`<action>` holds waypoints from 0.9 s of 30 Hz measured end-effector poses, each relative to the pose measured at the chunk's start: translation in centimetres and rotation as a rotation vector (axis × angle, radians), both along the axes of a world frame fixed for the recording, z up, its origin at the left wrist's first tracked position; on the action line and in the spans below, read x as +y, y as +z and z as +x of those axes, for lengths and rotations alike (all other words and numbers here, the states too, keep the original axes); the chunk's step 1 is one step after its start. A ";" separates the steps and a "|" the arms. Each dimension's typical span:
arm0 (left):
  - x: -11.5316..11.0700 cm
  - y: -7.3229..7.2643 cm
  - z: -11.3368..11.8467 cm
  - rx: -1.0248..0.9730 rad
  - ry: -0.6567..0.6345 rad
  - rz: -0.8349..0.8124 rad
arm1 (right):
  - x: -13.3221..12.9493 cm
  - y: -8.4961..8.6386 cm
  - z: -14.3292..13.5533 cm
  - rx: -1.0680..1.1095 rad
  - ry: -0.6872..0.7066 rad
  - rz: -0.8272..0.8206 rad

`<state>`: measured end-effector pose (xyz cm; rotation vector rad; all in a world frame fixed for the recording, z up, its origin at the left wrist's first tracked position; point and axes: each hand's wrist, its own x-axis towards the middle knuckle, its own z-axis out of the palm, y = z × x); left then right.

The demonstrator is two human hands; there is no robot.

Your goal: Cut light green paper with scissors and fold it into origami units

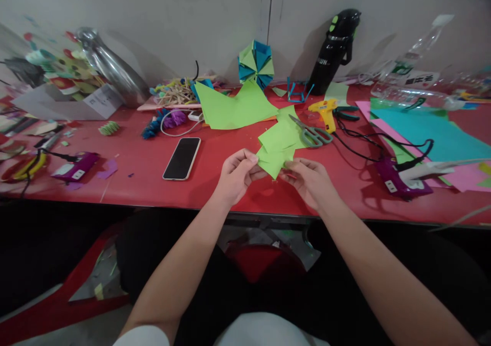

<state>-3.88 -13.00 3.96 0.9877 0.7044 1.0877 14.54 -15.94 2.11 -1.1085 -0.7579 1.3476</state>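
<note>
Between my two hands is a small piece of light green paper (275,163), one corner pointing down toward the table's front edge. My left hand (240,175) pinches its left corner between thumb and fingers. The right corner is pinched by my right hand (308,180). Just behind it lie more green paper pieces (276,137), partly overlapped by it in view. Grey-green scissors (315,136) rest on these pieces to the right. A larger green sheet (238,107) with an uneven edge lies farther back.
On the red table (141,190) are a phone (182,158) at left, a yellow glue gun (326,115) with a black cable, and purple power strips (401,177) at both sides. A black bottle (333,52), a steel flask (111,67) and a folded paper ball (256,65) stand behind.
</note>
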 end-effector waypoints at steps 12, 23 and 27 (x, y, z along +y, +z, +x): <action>-2.4 0.2 1.2 0.599 0.181 0.560 | -1.7 -0.3 -2.0 -0.907 -0.174 0.561; -2.5 -0.6 1.3 0.660 0.235 0.578 | -2.6 -0.2 -2.2 -1.033 0.132 0.448; -1.9 -0.7 1.3 0.366 0.195 0.316 | -2.7 -0.1 -2.4 -1.127 0.097 0.489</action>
